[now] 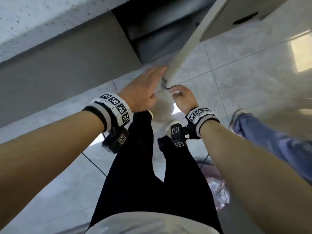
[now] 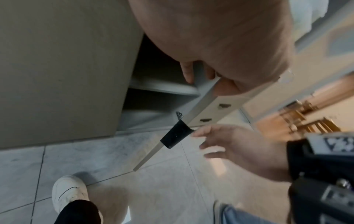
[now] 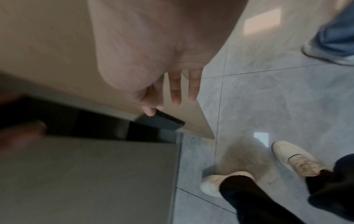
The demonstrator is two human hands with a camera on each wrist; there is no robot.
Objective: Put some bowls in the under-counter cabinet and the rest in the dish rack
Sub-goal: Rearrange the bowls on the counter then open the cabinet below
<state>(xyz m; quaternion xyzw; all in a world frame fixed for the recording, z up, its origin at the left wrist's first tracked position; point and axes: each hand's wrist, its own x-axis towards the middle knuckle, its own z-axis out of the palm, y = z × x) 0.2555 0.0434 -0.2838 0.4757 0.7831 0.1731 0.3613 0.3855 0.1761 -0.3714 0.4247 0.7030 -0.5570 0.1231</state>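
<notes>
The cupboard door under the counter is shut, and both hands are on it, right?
The cupboard door is open, not shut; the head view shows it swung out. Both hands are on it: left hand gripping its edge, right hand touching its black handle.

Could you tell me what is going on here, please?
A person stands at the open under-counter cabinet. Their left grip holds the edge of the beige cabinet door, fingers curled round it. Their right grip rests straight fingers on the door's face, thumb touching the small black handle. No bowls are in view.
</notes>
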